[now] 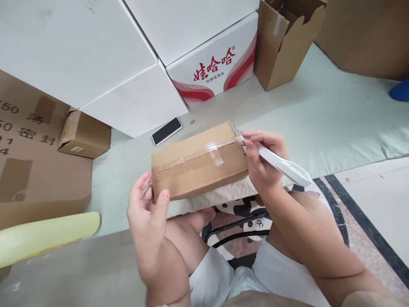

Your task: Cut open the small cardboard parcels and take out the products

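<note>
A taped brown cardboard box (198,164) lies tilted at the near edge of the green-covered surface. Clear tape runs along its top seam, with a short strip across it. My left hand (148,213) grips the box's left end, thumb on the near side and fingers round the far side. In my right hand (265,157) is a white utility knife (283,164), pinched between thumb and fingers. The knife's front end is at the box's right end, by the seam; its tip is hard to make out.
A phone (166,131) lies behind the box. White cartons (211,64) stand at the back, with an open brown box (281,51) to their right. At left are a small brown box (84,134), a large carton (41,170) and a yellow padded object (51,236).
</note>
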A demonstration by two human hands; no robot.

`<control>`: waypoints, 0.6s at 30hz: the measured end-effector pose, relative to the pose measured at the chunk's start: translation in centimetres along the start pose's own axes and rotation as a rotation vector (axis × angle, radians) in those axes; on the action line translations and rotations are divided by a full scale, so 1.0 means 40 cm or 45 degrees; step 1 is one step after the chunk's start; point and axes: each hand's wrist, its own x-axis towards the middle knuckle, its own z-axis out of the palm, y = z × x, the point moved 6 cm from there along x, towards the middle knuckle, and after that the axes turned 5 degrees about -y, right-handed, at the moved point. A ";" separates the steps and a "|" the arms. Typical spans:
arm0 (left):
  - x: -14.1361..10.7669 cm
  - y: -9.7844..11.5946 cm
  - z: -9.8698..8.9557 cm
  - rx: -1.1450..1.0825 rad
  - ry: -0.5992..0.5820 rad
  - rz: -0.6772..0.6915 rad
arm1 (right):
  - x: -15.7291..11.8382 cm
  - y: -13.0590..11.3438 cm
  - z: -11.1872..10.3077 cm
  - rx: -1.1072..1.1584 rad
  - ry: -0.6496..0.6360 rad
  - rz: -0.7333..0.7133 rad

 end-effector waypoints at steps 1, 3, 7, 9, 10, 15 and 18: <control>0.002 -0.004 -0.003 -0.029 0.023 0.014 | 0.000 0.001 -0.002 -0.004 0.003 0.010; 0.004 -0.011 -0.003 -0.123 0.060 0.017 | -0.001 0.001 -0.004 -0.011 0.008 0.010; 0.004 -0.016 0.013 -0.338 0.133 0.009 | -0.006 -0.008 0.003 0.011 0.003 -0.098; 0.005 -0.015 0.020 -0.382 0.197 0.027 | -0.001 -0.009 0.005 0.064 0.017 -0.159; 0.007 -0.015 0.021 -0.398 0.229 0.044 | 0.005 -0.007 0.001 0.095 0.048 -0.188; 0.020 -0.014 0.002 -0.562 0.450 0.320 | 0.059 0.050 -0.061 -0.245 0.115 -0.118; 0.020 -0.001 -0.015 -0.643 0.508 0.601 | 0.078 0.140 -0.082 -0.757 -0.230 0.086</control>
